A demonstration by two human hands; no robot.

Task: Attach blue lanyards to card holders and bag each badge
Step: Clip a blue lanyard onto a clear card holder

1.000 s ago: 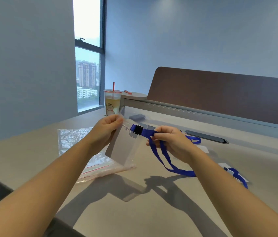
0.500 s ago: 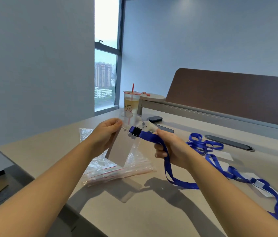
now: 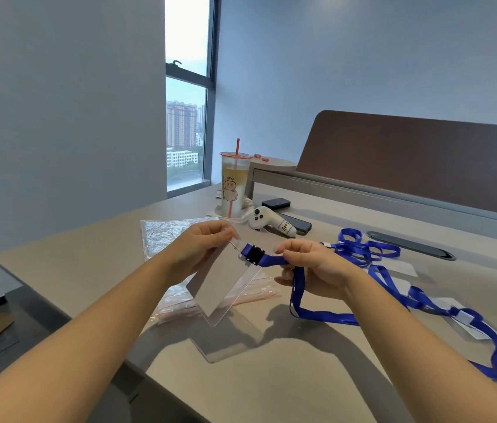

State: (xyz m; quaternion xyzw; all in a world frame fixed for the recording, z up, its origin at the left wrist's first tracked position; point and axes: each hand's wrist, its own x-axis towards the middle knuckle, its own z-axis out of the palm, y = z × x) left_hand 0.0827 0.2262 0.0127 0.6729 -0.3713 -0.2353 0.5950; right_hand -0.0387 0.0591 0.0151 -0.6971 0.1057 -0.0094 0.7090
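My left hand (image 3: 199, 251) pinches the top corner of a clear card holder (image 3: 222, 283) with a grey card inside, held tilted above the desk. A blue lanyard (image 3: 317, 312) joins the holder's top edge through a black clip (image 3: 255, 254). My right hand (image 3: 317, 268) pinches the lanyard strap just right of the clip, and the strap loops down onto the desk. A pile of clear zip bags (image 3: 177, 239) with red seals lies under and behind the holder. More blue lanyards (image 3: 363, 248) and card holders (image 3: 467, 323) lie to the right.
A drink cup (image 3: 233, 184) with a red straw stands at the back of the desk (image 3: 88, 270). Beside it lie a white controller (image 3: 271, 221) and two dark phones (image 3: 276, 203). A brown partition (image 3: 424, 160) runs along the back. The desk's left edge drops off near the bags.
The view has swung left and down, showing more of the desk's right side. My right hand has slid closer to the black clip. The holder hangs a little lower.
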